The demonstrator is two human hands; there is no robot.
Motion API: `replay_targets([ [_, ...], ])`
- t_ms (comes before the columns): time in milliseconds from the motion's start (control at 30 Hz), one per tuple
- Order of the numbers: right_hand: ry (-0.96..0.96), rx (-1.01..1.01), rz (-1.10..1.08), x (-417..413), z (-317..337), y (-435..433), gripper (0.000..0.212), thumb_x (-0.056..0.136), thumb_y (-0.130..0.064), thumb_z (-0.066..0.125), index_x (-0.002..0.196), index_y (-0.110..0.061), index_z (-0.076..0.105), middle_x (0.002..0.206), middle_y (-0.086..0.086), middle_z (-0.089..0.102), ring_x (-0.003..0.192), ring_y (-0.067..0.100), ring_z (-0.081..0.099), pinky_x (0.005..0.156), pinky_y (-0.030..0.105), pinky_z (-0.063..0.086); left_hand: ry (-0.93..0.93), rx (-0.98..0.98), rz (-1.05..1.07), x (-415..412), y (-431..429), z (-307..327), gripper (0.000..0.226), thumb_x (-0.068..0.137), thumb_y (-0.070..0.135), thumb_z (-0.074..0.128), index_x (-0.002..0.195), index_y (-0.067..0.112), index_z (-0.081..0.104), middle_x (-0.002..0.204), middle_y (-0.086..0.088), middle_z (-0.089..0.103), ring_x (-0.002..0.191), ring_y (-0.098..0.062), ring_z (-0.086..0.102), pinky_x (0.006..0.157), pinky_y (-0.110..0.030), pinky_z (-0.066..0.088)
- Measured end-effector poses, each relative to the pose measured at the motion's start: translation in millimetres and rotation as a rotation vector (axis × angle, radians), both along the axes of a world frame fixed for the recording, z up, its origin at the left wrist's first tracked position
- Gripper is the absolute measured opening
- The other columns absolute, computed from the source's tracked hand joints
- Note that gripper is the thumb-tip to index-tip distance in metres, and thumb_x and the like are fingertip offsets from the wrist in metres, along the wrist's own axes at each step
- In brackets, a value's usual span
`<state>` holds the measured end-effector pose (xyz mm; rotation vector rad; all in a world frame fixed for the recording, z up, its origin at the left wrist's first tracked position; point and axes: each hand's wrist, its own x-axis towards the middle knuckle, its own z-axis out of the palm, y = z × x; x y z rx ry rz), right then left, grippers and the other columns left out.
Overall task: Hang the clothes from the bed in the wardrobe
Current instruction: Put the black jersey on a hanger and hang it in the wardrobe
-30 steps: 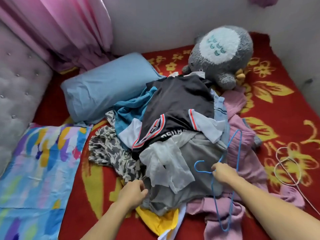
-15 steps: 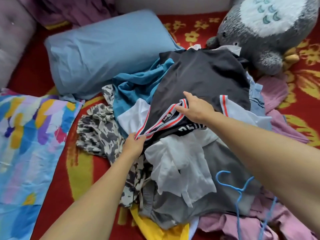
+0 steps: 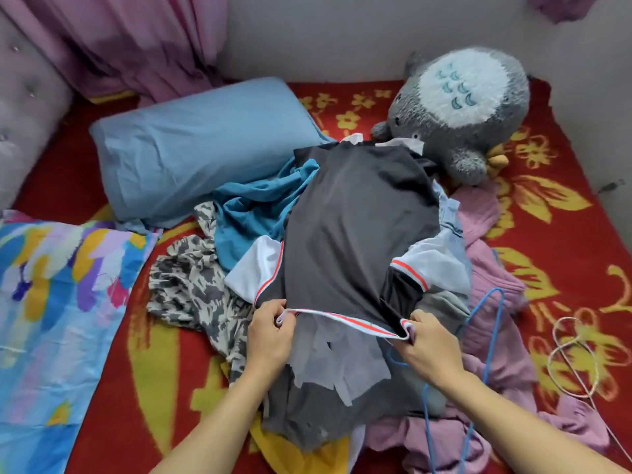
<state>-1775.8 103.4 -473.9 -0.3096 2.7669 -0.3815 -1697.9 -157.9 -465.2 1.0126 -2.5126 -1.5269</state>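
Observation:
A dark grey jersey (image 3: 355,227) with white sleeves and a red-and-white striped collar lies spread on top of a clothes pile (image 3: 328,388) in the middle of the bed. My left hand (image 3: 268,331) pinches the left end of the collar. My right hand (image 3: 427,343) pinches the collar's right end, so the striped band is stretched between them. A blue wire hanger (image 3: 489,336) lies on pink clothes just right of my right hand, partly hidden under my forearm.
The red flowered bedspread (image 3: 564,254) carries a blue pillow (image 3: 205,148), a colourful pillow (image 3: 58,302) at left, a grey plush toy (image 3: 458,107) behind the pile and a white cord (image 3: 574,364) at right. A padded headboard (image 3: 27,107) and pink curtain (image 3: 136,42) stand at left.
My right hand let go of the blue hanger, which now lies on the pile. Both hands took hold of the jersey's collar and pulled it toward me, spreading the jersey flat.

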Motion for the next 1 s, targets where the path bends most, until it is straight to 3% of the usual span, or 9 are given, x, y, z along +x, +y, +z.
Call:
replay_targets([
  [67, 0.158, -0.111, 0.004, 6.0, 17.5, 4.3, 0.015, 0.078, -0.028, 0.061, 0.073, -0.014, 0.06, 0.105, 0.0, 0.06, 0.099, 0.027, 0.055, 0.062, 0.033, 0.045, 0.027, -0.013, -0.047, 12.6, 2.4, 26.1, 0.022, 0.084, 0.025, 0.052, 0.068, 0.013, 0.044, 0.064, 0.007, 0.049, 0.066, -0.019, 0.048, 0.063, -0.036, 0.038],
  [167, 0.337, -0.292, 0.062, -0.3, 55.1, 2.4, 0.025, 0.071, -0.031, 0.049, 0.066, -0.011, 0.065, 0.125, 0.012, 0.06, 0.111, 0.029, 0.052, 0.078, 0.04, 0.049, 0.056, -0.102, -0.078, 32.3, 1.9, 70.5, 0.026, 0.084, 0.024, 0.05, 0.068, 0.013, 0.034, 0.056, 0.004, 0.035, 0.055, -0.019, 0.034, 0.053, -0.037, 0.029],
  [267, 0.42, -0.491, 0.098, -5.8, 114.5, -8.3, 0.025, 0.073, -0.03, 0.052, 0.062, -0.01, 0.061, 0.097, 0.007, 0.07, 0.091, 0.027, 0.057, 0.076, 0.041, 0.049, 0.129, -0.113, -0.046, 43.1, -4.3, 121.7, 0.024, 0.091, 0.013, 0.053, 0.072, 0.006, 0.039, 0.06, 0.0, 0.038, 0.054, -0.016, 0.034, 0.052, -0.033, 0.03],
  [367, 0.448, -0.662, -0.013, 6.7, 178.6, -15.3, 0.036, 0.078, -0.042, 0.051, 0.06, -0.011, 0.047, 0.055, 0.0, 0.049, 0.055, 0.028, 0.046, 0.055, 0.033, 0.034, 0.264, -0.231, -0.065, 49.2, -9.9, 180.6, 0.021, 0.091, 0.009, 0.054, 0.073, 0.003, 0.045, 0.063, -0.006, 0.046, 0.057, -0.015, 0.04, 0.053, -0.026, 0.031],
  [433, 0.444, -0.75, -0.116, 20.9, 218.9, -15.8, 0.036, 0.08, -0.044, 0.062, 0.068, -0.015, 0.044, 0.053, 0.0, 0.047, 0.053, 0.026, 0.043, 0.054, 0.036, 0.034, 0.374, -0.277, -0.037, 55.8, -12.3, 218.6, 0.018, 0.092, 0.007, 0.053, 0.075, 0.006, 0.048, 0.065, -0.006, 0.048, 0.058, -0.012, 0.042, 0.053, -0.022, 0.033],
  [600, 0.478, -0.943, -0.075, 71.3, 313.7, -9.6, 0.02, 0.077, -0.01, 0.071, 0.093, -0.017, 0.062, 0.08, 0.001, 0.068, 0.073, 0.015, 0.063, 0.071, 0.037, 0.052, 0.618, -0.235, 0.092, 87.0, -12.8, 306.8, 0.011, 0.097, 0.006, 0.048, 0.086, 0.001, 0.047, 0.067, -0.003, 0.039, 0.057, -0.013, 0.034, 0.052, -0.016, 0.032],
  [733, 0.34, -1.154, -0.136, 120.9, 375.5, -2.8, 0.021, 0.077, -0.014, 0.071, 0.085, 0.004, 0.064, 0.084, 0.026, 0.067, 0.073, 0.022, 0.061, 0.072, 0.048, 0.053, 0.773, -0.249, 0.115, 120.6, -11.4, 356.9, 0.012, 0.096, 0.006, 0.049, 0.085, 0.003, 0.048, 0.068, 0.001, 0.043, 0.059, -0.006, 0.036, 0.058, -0.019, 0.033],
  [867, 0.103, -1.383, -0.266, 154.1, 422.9, 12.0, 0.016, 0.079, -0.002, 0.067, 0.093, 0.003, 0.065, 0.082, 0.015, 0.07, 0.073, 0.026, 0.068, 0.07, 0.037, 0.058, 0.866, -0.298, -0.007, 144.7, -10.7, 395.1, 0.023, 0.093, 0.018, 0.054, 0.076, 0.004, 0.049, 0.063, 0.001, 0.047, 0.058, -0.011, 0.039, 0.062, -0.033, 0.035],
  [1000, -0.072, -1.467, -0.296, 159.1, 435.6, 29.1, 0.041, 0.074, -0.007, 0.068, 0.112, 0.006, 0.062, 0.094, 0.019, 0.07, 0.08, 0.029, 0.068, 0.076, 0.039, 0.059, 0.84, -0.393, -0.146, 154.7, -0.2, 419.9, 0.028, 0.081, 0.026, 0.065, 0.065, 0.012, 0.048, 0.055, 0.007, 0.048, 0.049, -0.005, 0.04, 0.055, -0.024, 0.038],
])
